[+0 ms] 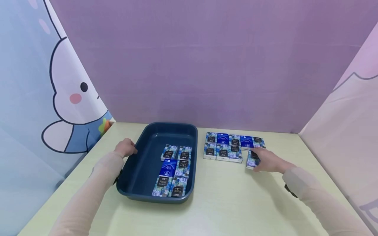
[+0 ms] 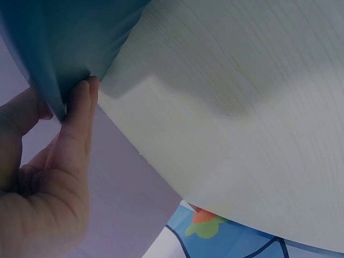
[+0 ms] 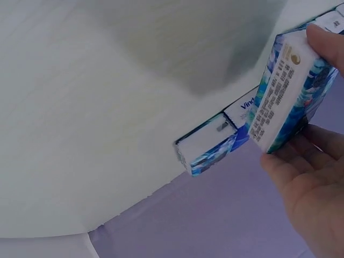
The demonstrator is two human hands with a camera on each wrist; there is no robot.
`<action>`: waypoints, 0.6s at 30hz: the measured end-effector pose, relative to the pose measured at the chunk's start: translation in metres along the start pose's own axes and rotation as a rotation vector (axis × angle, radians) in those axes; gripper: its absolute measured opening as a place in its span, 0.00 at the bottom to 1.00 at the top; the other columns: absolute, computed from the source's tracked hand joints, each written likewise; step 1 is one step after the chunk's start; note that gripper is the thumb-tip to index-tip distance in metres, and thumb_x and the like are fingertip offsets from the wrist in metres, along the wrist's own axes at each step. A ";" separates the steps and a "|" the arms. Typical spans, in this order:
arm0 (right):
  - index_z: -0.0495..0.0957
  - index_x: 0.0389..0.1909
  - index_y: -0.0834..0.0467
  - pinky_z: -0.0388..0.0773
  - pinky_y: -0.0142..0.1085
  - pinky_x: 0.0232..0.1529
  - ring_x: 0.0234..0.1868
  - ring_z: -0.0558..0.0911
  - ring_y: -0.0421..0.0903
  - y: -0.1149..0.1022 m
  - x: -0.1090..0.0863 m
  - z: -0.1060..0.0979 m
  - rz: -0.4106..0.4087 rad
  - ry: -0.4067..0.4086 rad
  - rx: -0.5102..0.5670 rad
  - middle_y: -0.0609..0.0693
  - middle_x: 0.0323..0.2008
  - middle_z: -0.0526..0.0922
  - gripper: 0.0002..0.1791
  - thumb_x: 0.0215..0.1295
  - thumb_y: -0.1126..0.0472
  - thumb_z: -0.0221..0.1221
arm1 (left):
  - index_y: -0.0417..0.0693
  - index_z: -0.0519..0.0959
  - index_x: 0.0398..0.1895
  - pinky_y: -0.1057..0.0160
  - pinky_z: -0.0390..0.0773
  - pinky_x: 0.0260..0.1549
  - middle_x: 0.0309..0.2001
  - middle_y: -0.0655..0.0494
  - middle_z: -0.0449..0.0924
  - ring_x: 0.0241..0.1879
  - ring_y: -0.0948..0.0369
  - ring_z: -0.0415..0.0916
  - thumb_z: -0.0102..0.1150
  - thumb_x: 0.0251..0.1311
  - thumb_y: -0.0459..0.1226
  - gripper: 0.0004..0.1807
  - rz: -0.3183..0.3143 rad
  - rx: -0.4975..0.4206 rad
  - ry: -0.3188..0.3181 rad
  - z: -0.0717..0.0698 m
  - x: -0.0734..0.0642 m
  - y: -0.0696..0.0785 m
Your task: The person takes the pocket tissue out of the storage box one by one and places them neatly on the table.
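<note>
My left hand (image 1: 126,147) grips the left rim of a dark blue plastic tub (image 1: 138,170). In the left wrist view the thumb and fingers (image 2: 79,110) lie on either side of that rim. My right hand (image 1: 268,160) pinches a blue floral tissue pack (image 1: 252,160) between thumb and fingers, close to the table at the right end of a group of packs. The right wrist view shows the printed white side of this pack (image 3: 282,88) tilted in the grip. Inside the tub, along its right side, lie several tissue packs (image 1: 182,168), mostly floral, one plain blue.
Right of the tub, two rows of tissue packs (image 1: 222,150) lie side by side on the pale table (image 1: 224,196). A purple cloth (image 1: 206,65) hangs behind the table. Printed curtains (image 1: 26,131) stand along the left and right sides.
</note>
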State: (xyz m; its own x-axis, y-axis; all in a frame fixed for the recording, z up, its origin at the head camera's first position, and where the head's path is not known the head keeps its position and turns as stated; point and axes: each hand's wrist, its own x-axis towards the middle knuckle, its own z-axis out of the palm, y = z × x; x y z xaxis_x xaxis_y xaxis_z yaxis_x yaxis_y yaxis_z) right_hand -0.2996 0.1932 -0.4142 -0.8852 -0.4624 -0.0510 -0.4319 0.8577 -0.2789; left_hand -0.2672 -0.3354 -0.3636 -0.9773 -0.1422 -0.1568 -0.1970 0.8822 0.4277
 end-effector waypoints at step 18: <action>0.61 0.59 0.76 0.64 0.57 0.58 0.57 0.67 0.68 0.003 0.001 0.022 0.031 -0.084 0.021 0.72 0.57 0.68 0.46 0.41 0.57 0.70 | 0.45 0.69 0.14 0.63 0.63 0.21 0.13 0.60 0.56 0.18 0.60 0.58 0.55 0.52 0.32 0.12 0.007 -0.014 0.009 0.004 0.005 -0.005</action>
State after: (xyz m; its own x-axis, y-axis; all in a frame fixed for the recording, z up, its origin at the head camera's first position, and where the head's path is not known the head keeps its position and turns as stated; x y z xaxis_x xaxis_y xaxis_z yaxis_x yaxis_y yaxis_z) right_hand -0.2985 0.1903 -0.4365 -0.8801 -0.4537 -0.1395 -0.4003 0.8674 -0.2958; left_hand -0.2707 -0.3385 -0.3695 -0.9793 -0.1400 -0.1463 -0.1913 0.8767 0.4415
